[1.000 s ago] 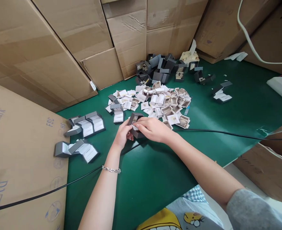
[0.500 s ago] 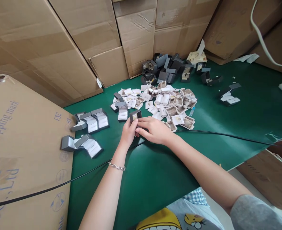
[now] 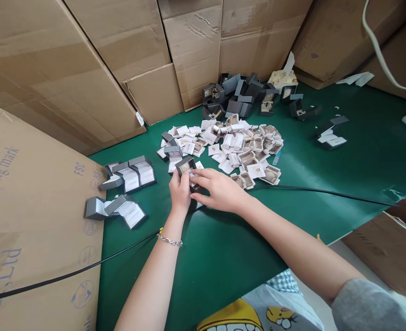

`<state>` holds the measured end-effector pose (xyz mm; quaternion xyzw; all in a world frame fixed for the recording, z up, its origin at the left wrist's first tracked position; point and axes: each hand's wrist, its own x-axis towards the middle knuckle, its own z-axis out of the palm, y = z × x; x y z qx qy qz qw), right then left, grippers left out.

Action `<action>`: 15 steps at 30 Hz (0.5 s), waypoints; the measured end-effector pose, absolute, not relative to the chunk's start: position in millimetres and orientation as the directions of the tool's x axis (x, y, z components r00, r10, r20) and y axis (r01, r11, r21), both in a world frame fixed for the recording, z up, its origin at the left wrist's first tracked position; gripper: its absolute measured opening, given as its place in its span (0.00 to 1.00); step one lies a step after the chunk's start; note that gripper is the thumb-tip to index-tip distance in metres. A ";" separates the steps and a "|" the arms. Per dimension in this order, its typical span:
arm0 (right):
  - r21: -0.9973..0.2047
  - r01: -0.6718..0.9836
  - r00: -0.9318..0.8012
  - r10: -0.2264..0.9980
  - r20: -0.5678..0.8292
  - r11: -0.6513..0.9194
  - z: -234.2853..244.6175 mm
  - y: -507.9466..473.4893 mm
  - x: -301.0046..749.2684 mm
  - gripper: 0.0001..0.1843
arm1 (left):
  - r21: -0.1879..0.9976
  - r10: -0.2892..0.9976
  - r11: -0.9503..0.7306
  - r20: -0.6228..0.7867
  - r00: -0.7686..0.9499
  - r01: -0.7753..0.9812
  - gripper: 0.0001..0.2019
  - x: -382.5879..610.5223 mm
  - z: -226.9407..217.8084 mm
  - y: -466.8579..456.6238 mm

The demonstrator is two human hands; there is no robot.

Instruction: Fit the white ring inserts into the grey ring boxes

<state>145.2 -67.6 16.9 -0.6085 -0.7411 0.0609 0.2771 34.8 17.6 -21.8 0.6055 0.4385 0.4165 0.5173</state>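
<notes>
An open dark grey jewelry box point(image 3: 185, 164) is held in my left hand point(image 3: 181, 195), its thumb and fingers wrapped round the near side. Inside the lid there is a light-coloured lining. My right hand point(image 3: 217, 188) reaches in from the right, with bent fingertips over the box's lower half, touching something pale there. Its fingers hide most of the inside. Just beyond both hands lies a loose pile of white and beige box inserts and cards point(image 3: 237, 142). Another open grey box with a white lining point(image 3: 173, 158) stands behind the held one.
Open boxes with white linings point(image 3: 141, 172) stand at the left, beside a large carton point(image 3: 41, 220). Dark boxes point(image 3: 239, 94) are heaped at the back near a tissue pack point(image 3: 283, 79). A black cable point(image 3: 127, 252) crosses the green table point(image 3: 223, 257). Cartons wall the far side.
The box has moved slightly left and is tilted more upright, showing more of its inside. My right fingers have spread over its opening. The view has shifted a little.
</notes>
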 end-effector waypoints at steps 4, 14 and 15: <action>-0.378 0.895 -0.103 0.934 0.341 0.237 15.5 -67.7 143.3 0.14 | 0.989 0.966 -0.052 0.015 0.258 0.137 0.06 37.1 -16.7 15.5; -0.096 0.967 -0.188 0.913 0.362 0.237 7.2 -66.4 145.0 0.10 | 0.970 0.970 -0.098 0.043 0.240 0.222 0.05 36.7 -21.9 16.7; -0.077 0.966 -0.202 0.903 0.379 0.248 5.6 -65.8 144.9 0.12 | 0.971 0.969 -0.098 0.043 0.245 0.217 0.05 36.6 -22.0 16.7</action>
